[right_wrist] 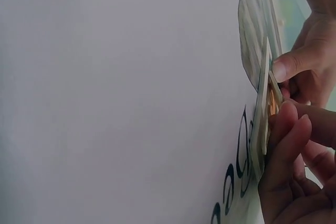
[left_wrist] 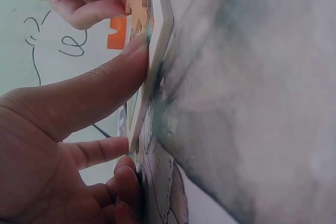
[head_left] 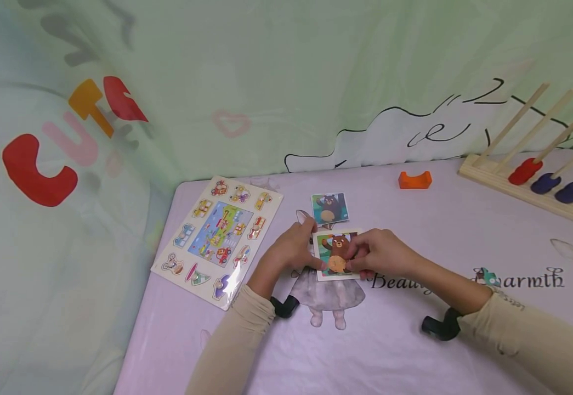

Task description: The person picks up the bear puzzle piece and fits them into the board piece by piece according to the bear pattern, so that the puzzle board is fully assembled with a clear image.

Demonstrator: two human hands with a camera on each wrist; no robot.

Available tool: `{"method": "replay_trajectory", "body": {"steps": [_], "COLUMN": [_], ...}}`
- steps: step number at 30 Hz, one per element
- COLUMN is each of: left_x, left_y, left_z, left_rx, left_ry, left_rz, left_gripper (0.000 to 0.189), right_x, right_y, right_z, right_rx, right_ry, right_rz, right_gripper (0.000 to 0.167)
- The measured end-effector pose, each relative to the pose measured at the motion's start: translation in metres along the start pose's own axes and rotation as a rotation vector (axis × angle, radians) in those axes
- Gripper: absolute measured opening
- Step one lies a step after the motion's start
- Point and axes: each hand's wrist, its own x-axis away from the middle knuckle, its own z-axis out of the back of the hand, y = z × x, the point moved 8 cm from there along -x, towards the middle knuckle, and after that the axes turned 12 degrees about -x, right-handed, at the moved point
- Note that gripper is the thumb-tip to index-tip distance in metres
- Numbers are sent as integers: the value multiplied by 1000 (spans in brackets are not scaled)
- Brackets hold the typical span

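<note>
A square bear puzzle board (head_left: 327, 241) lies flat on the lilac sheet (head_left: 390, 340). My left hand (head_left: 306, 253) grips its left edge; the thumb (left_wrist: 113, 80) presses on the board's edge (left_wrist: 160, 30) and the other fingers curl at its side. My right hand (head_left: 357, 263) pinches a round tan puzzle piece (head_left: 336, 264) against the lower part of the bear picture. The left wrist view shows that piece (left_wrist: 137, 3) edge-on between the right hand's fingertips. In the right wrist view my right hand (right_wrist: 286, 129) holds the piece (right_wrist: 273, 98) on the board (right_wrist: 260, 129).
A second bear card (head_left: 329, 208) lies just behind the board. A vehicle peg puzzle (head_left: 217, 238) is to the left, an orange block (head_left: 414, 180) further back. A wooden rod rack (head_left: 528, 181) with red and blue pieces stands at the right. A printed curtain hangs behind.
</note>
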Motion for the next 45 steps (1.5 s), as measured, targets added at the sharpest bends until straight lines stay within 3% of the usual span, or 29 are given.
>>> {"method": "replay_trajectory", "body": {"steps": [5, 11, 22, 29, 38, 45], "left_x": [-1, 0, -1, -1, 2, 3], "left_y": [-1, -1, 0, -1, 3, 5], "left_z": [-1, -1, 0, -1, -4, -5], "left_rx": [0, 10, 5, 33, 17, -30], "left_ry": [-2, -3, 15, -8, 29, 42], "left_rz": [2, 8, -19, -18, 60, 100], "left_gripper": [78, 77, 77, 78, 110, 108], "right_x": [1, 0, -3, -5, -8, -7], "right_y": [-3, 1, 6, 13, 15, 14], "right_z": [2, 4, 6, 15, 12, 13], "right_rx": [39, 73, 120, 125, 98, 119], "right_ry": [51, 87, 51, 27, -1, -34], "right_rz": [-2, -66, -121, -137, -160, -141], "right_gripper": [6, 14, 26, 31, 28, 28]}}
